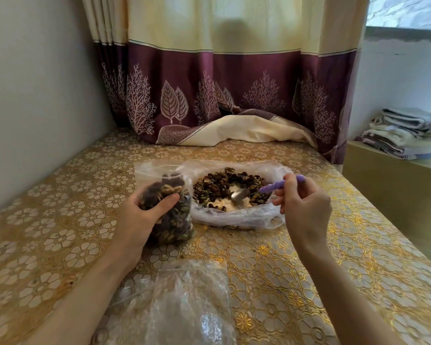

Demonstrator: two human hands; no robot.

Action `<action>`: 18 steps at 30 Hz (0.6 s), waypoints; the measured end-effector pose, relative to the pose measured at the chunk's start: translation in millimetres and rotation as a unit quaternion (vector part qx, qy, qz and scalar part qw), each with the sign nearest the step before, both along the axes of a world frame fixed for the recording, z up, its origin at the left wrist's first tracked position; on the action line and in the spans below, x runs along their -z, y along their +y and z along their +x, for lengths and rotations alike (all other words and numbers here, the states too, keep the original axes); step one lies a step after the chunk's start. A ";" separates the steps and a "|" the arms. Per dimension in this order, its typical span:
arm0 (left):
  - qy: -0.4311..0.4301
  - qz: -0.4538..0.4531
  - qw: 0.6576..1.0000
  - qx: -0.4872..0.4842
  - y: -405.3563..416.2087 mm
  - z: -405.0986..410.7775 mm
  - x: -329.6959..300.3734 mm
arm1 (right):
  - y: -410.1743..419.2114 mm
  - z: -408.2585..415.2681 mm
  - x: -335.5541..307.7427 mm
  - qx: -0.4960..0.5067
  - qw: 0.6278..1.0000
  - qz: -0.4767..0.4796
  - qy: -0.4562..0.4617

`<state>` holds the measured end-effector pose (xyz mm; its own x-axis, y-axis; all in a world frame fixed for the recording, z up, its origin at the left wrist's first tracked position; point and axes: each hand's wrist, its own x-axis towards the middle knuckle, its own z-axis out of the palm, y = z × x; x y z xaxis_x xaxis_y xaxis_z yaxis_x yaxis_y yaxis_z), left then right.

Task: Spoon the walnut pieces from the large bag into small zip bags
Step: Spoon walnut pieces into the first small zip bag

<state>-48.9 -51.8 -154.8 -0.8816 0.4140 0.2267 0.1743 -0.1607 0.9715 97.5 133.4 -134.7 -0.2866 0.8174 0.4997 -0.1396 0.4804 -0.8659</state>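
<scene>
Two hands work: left hand [139, 217] grips the zip bag [167, 205]; right hand [305, 207] pinches the spoon [259, 191], which should scoop deep under the walnuts [217, 186].

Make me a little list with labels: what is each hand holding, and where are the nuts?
left hand: grips the small zip bag, part full of walnut pieces
right hand: holds the purple-handled spoon
spoon bowl: down inside the large bag
large bag: open on the table, walnut pieces left
near edge: empty zip bags
</scene>
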 end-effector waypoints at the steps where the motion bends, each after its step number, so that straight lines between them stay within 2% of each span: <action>1: 0.001 0.001 1.000 -0.001 -0.2 0.0 -0.6 | 0.8 -0.2 1.4 0.009 1.000 -0.001 -0.003; 11: 0.020 -0.007 1.000 -0.004 0.3 1.6 -2.5 | 3.9 -0.7 3.2 0.026 1.000 -0.002 -0.014; 18: 0.018 -0.018 1.000 0.003 -0.3 2.8 -3.7 | -4.2 -7.3 9.7 -0.076 0.995 0.000 -0.062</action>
